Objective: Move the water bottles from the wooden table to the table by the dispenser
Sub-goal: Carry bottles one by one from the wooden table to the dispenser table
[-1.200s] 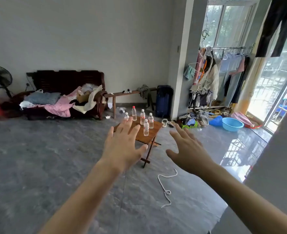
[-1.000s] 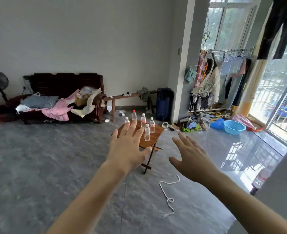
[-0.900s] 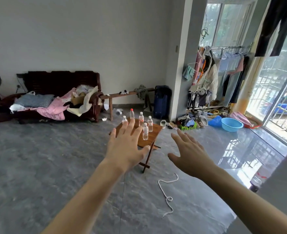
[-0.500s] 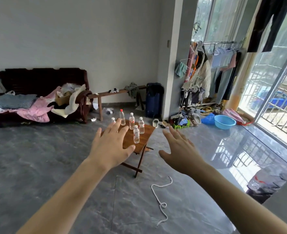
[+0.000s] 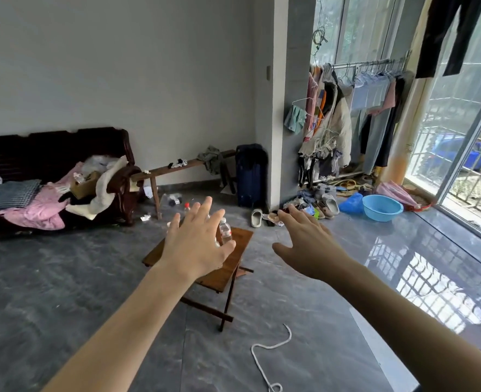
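1. Both arms are stretched forward at mid-frame; the left hand (image 5: 195, 244) is spread wide and empty, held in front of the wooden surface (image 5: 235, 260), judged a reach toward it.
2. The right hand (image 5: 308, 244) is likewise splayed, nothing held, right of the surface.
3. The water bottles (image 5: 225, 230) are stood upright on the surface at centre frame, mostly hidden behind the left hand.
4. The dispenser is not seen; no bottle is judged moved yet.

Setting: lived-in home, main room.
Seating: dark wooden sofa (image 5: 52, 154) piled with bedding.
Laundry: loaded clothes rack (image 5: 355, 108) by the window.
Floor: shoes (image 5: 322, 203), blue basin (image 5: 382, 207), grey tiles.
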Tool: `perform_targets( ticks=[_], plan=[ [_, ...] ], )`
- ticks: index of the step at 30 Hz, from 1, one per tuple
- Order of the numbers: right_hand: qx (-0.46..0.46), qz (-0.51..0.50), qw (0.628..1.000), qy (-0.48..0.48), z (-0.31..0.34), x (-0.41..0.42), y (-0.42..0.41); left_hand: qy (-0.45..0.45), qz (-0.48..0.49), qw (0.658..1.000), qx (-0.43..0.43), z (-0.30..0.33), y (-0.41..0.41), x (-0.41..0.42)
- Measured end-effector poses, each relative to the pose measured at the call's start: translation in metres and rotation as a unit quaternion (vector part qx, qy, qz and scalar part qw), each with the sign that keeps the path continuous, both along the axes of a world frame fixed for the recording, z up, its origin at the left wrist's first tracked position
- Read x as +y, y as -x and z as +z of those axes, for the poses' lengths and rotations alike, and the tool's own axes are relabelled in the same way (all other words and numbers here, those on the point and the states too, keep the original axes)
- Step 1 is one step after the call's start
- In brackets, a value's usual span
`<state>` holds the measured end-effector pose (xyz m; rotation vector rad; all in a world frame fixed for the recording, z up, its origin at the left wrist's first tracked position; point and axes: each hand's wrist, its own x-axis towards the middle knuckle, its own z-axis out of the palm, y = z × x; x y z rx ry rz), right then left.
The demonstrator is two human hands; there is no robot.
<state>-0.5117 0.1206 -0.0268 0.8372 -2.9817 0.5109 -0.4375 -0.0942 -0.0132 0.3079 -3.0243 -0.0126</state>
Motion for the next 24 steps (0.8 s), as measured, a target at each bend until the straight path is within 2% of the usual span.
perform_targets(
  ticks=[14,24],
  plan=[
    [-0.015,0.027,0.999,0.009,-0.002,-0.036,0.134,0.007,0.019,1.0,-0.017,-0.007,0.133,-0.034],
    [-0.007,0.05,0.999,-0.016,0.0,-0.114,0.266,-0.002,0.043,0.999,-0.018,-0.021,0.258,-0.12]
  ],
)
